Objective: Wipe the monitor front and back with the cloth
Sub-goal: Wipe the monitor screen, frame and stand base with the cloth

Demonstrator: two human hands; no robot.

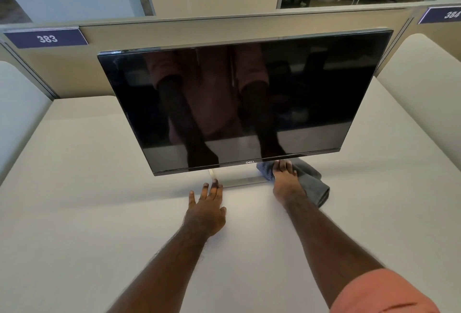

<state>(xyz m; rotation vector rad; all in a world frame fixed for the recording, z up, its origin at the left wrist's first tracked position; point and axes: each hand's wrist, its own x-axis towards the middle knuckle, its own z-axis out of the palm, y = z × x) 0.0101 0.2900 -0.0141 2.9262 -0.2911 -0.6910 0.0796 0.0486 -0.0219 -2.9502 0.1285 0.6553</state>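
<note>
A black flat monitor [244,103] stands on a silver base [239,181] in the middle of a pale desk [99,200], its dark screen facing me and switched off. A grey cloth [311,183] lies on the desk by the right end of the base, under the screen's lower edge. My right hand [287,179] lies on the cloth with fingers extended, fingertips close to the bottom bezel. My left hand [208,206] rests flat on the desk, fingers spread, fingertips touching the front left corner of the base.
A beige partition [174,36] runs behind the monitor, with number plates 383 [47,38] and 384 [446,15]. Rounded side panels [421,68] rise at both ends of the desk. Glass walls show beyond the partition.
</note>
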